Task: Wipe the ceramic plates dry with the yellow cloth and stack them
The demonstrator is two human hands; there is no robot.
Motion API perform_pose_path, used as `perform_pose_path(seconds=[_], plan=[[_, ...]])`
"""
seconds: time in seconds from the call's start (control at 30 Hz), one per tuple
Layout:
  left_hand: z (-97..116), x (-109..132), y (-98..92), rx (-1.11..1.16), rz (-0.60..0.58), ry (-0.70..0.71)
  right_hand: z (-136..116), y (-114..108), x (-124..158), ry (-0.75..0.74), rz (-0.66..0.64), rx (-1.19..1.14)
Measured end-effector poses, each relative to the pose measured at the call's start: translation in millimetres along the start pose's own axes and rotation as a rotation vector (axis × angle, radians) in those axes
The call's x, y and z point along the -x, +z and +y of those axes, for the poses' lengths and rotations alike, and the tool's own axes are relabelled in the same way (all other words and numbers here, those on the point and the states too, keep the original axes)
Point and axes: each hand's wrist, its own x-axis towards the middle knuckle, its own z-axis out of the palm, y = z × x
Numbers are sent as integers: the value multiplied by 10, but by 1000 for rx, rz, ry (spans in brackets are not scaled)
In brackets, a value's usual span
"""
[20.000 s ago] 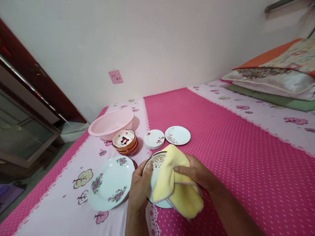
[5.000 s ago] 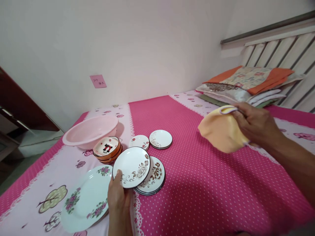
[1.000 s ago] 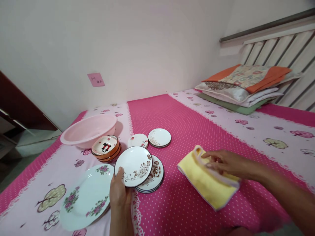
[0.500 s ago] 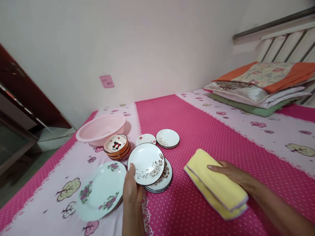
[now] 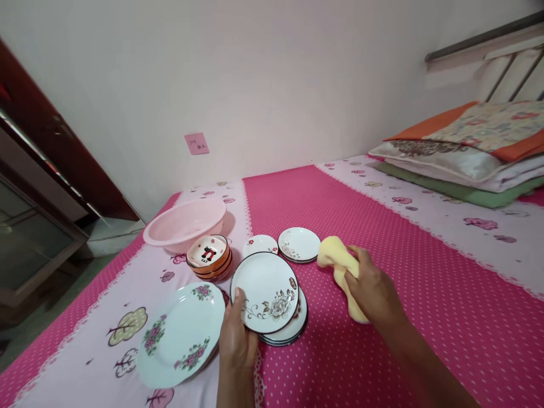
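My left hand (image 5: 238,331) grips the near-left rim of a white plate (image 5: 263,289) with a dark edge and brown flowers, thumb on its face. The plate is tilted toward me above a stack of similar plates (image 5: 293,328), which it partly hides. To the right, my right hand (image 5: 374,286) has its fingers closed on a yellow cloth (image 5: 335,255), bunched up and hanging down. The cloth is apart from the held plate. Just left of its tip lie small stacked white plates (image 5: 299,243), beside a little plate with red flowers (image 5: 261,243).
A large plate with purple flowers (image 5: 174,340) lies at the left, near stacked orange bowls (image 5: 208,255). Behind them stands a pink basin (image 5: 187,224). Folded bedding (image 5: 463,156) is piled at the far right, and a wall (image 5: 272,85) rises behind the bed.
My right hand has picked up the yellow cloth, which lay folded on the bed, and bunched it up to the left. My left hand still holds the plate. The view has shifted slightly.
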Motion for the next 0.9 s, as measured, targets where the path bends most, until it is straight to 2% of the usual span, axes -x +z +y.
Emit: perform_pose_path(seconds=[0.23,0.4,0.5,0.63,0.77,0.83,0.9], plan=[[-119,77,90,9,50,-4,-171,-7,-43,-49,-28,22],[-213,167,207,-10,67,-21,-379,44,49,-34,-133,-48],[-290,219,250,-27,20,-44,-559,92,169,-67,-201,-177],[-373,258,242,-3,-71,-79,-708,142,332,-209,-348,-399],[-382,228,179,17,-123,-96,-654,147,353,-379,-478,-491],[-361,200,155,24,-110,-103,-604,141,316,-475,-469,-474],[-337,178,148,29,-98,-114,-579,154,292,-540,-393,-412]])
